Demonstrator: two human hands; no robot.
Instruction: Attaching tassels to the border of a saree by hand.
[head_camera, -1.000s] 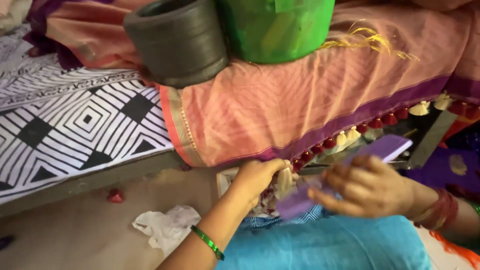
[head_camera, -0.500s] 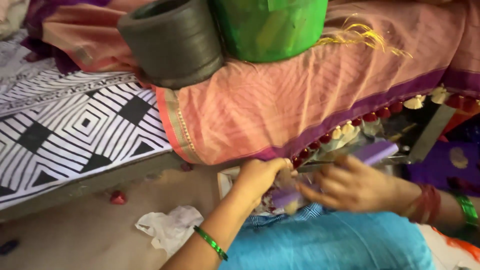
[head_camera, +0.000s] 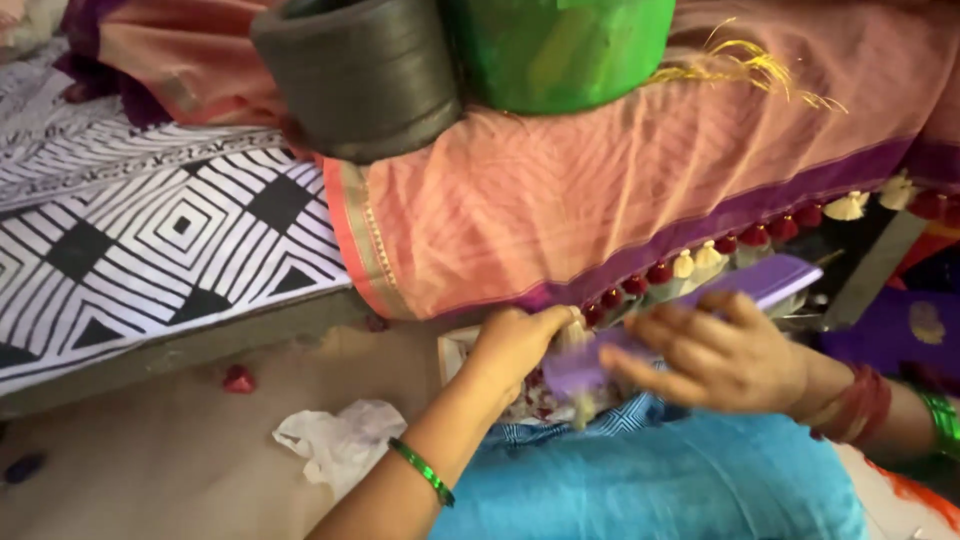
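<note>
Purple card sits just below the tasselled hem of the peach sari. Her right hand spreads loose fingers over it; her left hand pinches a cream tassel. Light, stiff, probably best held by its edges.

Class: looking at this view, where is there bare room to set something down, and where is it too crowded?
Bare floor lies left of the crumpled white rag, below the patterned mattress. Crowded: around both hands, left hand and right hand, on the purple card under the tasselled cloth, beneath grey and green pots.
</note>
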